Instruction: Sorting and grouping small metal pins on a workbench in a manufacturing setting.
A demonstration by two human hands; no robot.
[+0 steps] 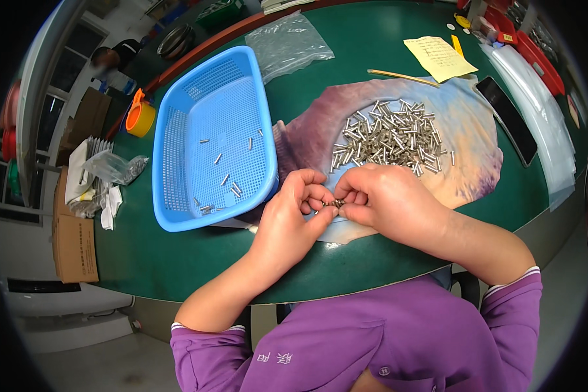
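Two hands met over a round green desk (176, 255), where a blue mesh basket (176, 130) held a few loose metal pins (223, 178). Beside it a mottled cloth (477, 137) carried a heap of the same silver pins (391, 137). Near the cloth's front edge, the left hand (291, 219) and the right hand (385, 199) pressed fingertips together, pinching a small metal piece (336, 203) between them. A clear plastic bag (287, 42), a yellow paper slip (440, 57) and a dark phone (507, 119) lay farther back.
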